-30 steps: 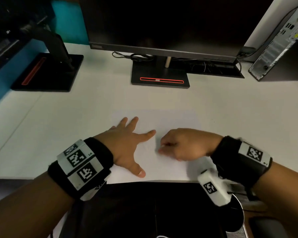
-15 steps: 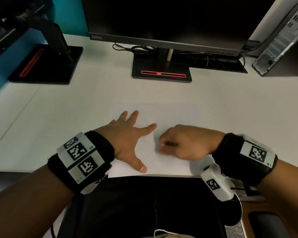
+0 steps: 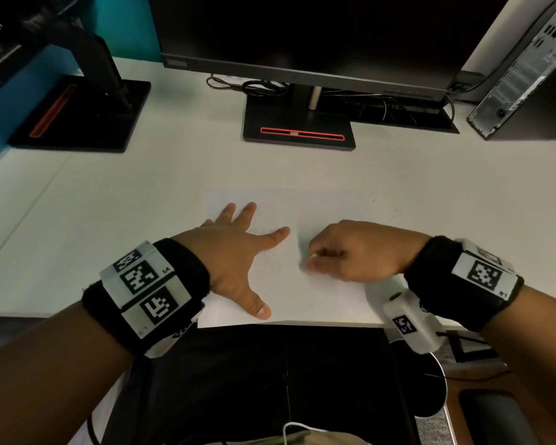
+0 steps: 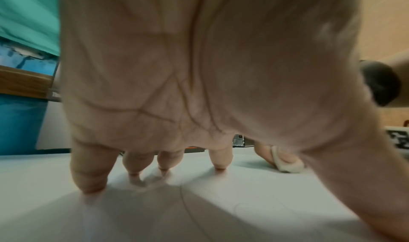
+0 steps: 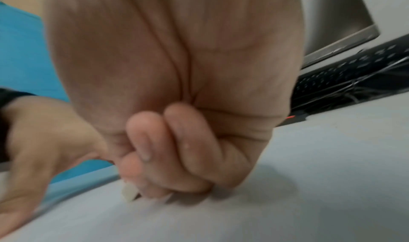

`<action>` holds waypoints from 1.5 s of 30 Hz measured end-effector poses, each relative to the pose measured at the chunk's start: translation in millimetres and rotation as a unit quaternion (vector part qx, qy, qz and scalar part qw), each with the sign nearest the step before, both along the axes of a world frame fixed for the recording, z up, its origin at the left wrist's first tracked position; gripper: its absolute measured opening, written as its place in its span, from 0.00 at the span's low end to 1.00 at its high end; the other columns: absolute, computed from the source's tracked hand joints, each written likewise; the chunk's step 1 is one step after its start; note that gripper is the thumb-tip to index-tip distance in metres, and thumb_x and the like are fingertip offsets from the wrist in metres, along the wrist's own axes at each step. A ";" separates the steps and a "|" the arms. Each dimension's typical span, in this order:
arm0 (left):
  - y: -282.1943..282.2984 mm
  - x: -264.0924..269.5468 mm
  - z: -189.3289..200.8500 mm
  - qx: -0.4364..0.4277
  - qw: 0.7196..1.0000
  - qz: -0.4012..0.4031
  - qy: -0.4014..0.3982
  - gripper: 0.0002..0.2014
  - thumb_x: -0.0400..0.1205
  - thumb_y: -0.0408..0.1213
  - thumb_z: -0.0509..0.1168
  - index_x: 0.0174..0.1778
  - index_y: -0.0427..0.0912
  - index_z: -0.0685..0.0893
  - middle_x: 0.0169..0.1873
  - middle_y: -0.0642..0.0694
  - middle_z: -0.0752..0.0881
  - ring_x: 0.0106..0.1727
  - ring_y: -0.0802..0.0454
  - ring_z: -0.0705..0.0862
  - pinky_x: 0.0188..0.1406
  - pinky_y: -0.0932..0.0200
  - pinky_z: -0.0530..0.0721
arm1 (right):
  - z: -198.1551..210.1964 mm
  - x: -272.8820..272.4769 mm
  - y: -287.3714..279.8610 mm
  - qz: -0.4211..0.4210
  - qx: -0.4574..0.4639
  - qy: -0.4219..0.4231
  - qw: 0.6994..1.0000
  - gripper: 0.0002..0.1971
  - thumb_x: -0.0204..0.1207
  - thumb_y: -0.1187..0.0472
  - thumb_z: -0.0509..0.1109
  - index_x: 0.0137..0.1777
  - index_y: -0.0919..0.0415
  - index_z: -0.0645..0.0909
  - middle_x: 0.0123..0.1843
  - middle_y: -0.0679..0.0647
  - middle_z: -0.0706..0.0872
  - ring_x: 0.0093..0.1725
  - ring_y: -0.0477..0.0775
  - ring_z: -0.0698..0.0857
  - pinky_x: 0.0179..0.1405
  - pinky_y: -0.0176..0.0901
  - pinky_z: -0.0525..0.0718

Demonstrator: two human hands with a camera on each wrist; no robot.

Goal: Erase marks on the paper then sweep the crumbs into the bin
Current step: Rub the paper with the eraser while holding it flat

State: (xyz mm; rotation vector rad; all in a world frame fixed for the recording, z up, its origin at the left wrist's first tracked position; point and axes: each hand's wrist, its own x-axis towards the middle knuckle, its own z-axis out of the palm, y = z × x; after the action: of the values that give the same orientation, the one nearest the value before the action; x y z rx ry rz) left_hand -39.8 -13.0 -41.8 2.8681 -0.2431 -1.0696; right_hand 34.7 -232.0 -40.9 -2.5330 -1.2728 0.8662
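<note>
1. Our left hand [image 3: 235, 255] lies flat with fingers spread on the paper [image 3: 315, 293], pinning its left half
2. Our right hand [image 3: 353, 252] has its fingers curled around a small white eraser [image 5: 129, 192], whose tip presses on the sheet just beside the left hand's index finger
3. The paper rests at the counter's [image 3: 142, 194] near edge, in front of the monitor stand [image 3: 299, 123]
4. Faint pencil lines [image 4: 188, 203] show under the left palm
</note>
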 end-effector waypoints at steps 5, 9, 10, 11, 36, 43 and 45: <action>-0.7 0.7 -0.6 -0.001 1.000 0.001 0.004 0.66 0.64 0.74 0.75 0.81 0.74 0.28 0.84 0.45 0.22 0.85 0.38 0.25 0.84 0.33 0.43 | -7.8 -24.4 2.3 0.058 0.017 0.013 0.998 0.18 0.87 0.48 0.63 0.37 0.55 0.79 0.28 0.46 0.78 0.30 0.44 0.77 0.34 0.32 0.72; -0.4 0.0 0.0 -0.002 1.000 0.002 0.005 0.66 0.63 0.74 0.75 0.81 0.74 0.28 0.84 0.45 0.22 0.84 0.39 0.25 0.84 0.33 0.42 | -2.4 -5.1 -4.1 0.011 0.017 0.013 1.000 0.20 0.87 0.45 0.63 0.35 0.55 0.77 0.29 0.49 0.79 0.29 0.45 0.75 0.36 0.42 0.76; -0.5 -0.3 0.4 -0.002 1.000 0.003 0.005 0.65 0.64 0.74 0.75 0.81 0.74 0.28 0.84 0.45 0.23 0.85 0.39 0.25 0.84 0.34 0.42 | -3.1 -5.5 -3.6 0.012 0.022 0.003 1.000 0.21 0.87 0.45 0.63 0.36 0.56 0.77 0.29 0.49 0.79 0.29 0.46 0.75 0.36 0.42 0.75; -0.6 -0.5 1.0 -0.001 1.000 0.002 0.004 0.65 0.64 0.73 0.75 0.81 0.74 0.28 0.84 0.45 0.23 0.85 0.39 0.25 0.84 0.34 0.42 | -5.0 -10.1 -2.5 0.025 0.028 -0.003 0.999 0.20 0.87 0.47 0.63 0.36 0.58 0.78 0.29 0.48 0.79 0.29 0.46 0.75 0.35 0.41 0.74; -0.7 -0.2 -2.4 0.004 1.000 0.001 0.001 0.65 0.63 0.76 0.74 0.81 0.75 0.28 0.84 0.44 0.23 0.85 0.37 0.26 0.84 0.32 0.43 | -3.1 -10.3 8.0 0.032 0.028 -0.013 0.999 0.21 0.88 0.49 0.63 0.33 0.54 0.74 0.28 0.48 0.77 0.28 0.46 0.75 0.34 0.37 0.71; -1.0 -0.5 -2.7 0.001 1.000 0.000 -0.004 0.65 0.63 0.75 0.74 0.80 0.75 0.28 0.84 0.43 0.24 0.85 0.36 0.26 0.84 0.32 0.43 | -4.2 -35.8 15.7 0.091 0.018 0.001 0.996 0.20 0.88 0.49 0.63 0.32 0.48 0.71 0.25 0.44 0.75 0.30 0.39 0.78 0.33 0.30 0.69; -1.3 -1.1 -1.9 0.005 1.000 0.001 0.000 0.65 0.63 0.75 0.74 0.81 0.74 0.28 0.84 0.43 0.23 0.85 0.36 0.26 0.84 0.32 0.43 | -1.3 -18.2 13.7 0.063 0.011 -0.012 0.998 0.20 0.88 0.49 0.63 0.32 0.51 0.72 0.27 0.46 0.76 0.29 0.43 0.76 0.34 0.34 0.69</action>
State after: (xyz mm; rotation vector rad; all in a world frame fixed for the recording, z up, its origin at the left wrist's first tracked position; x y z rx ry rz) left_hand -41.0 -14.2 -43.7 2.8769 -0.2361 -1.0733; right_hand 16.5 -218.3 -42.2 -2.4756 -1.4538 0.8432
